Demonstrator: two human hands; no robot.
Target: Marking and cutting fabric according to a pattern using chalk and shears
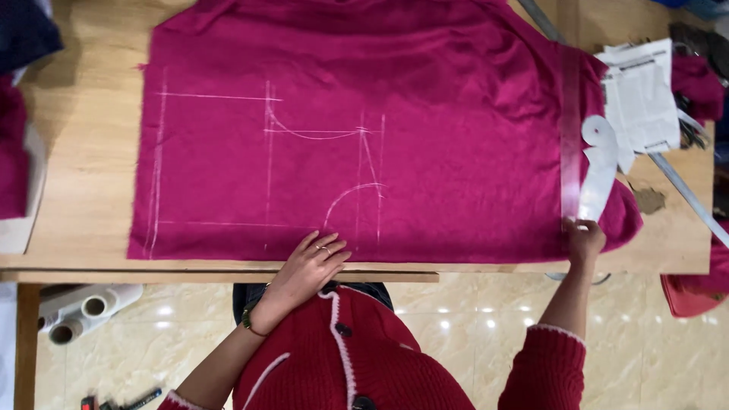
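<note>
A large magenta cloth (425, 91) lies spread over a wooden table (83, 152), with white chalk lines and curves (319, 152) drawn across its left half. My left hand (307, 267) rests flat on the cloth's near edge, fingers apart, a ring on one finger and a watch at the wrist. My right hand (583, 239) reaches to the cloth's right side and pinches the near end of a clear straight ruler (570, 129) that lies on the cloth, running away from me. A white curved ruler (600, 163) lies just beside it.
White paper sheets (642, 95) and a long metal rod (683, 186) lie at the table's right end. More magenta fabric (11, 152) sits at the left edge. Rolls of clear film (83, 307) lie on the tiled floor below.
</note>
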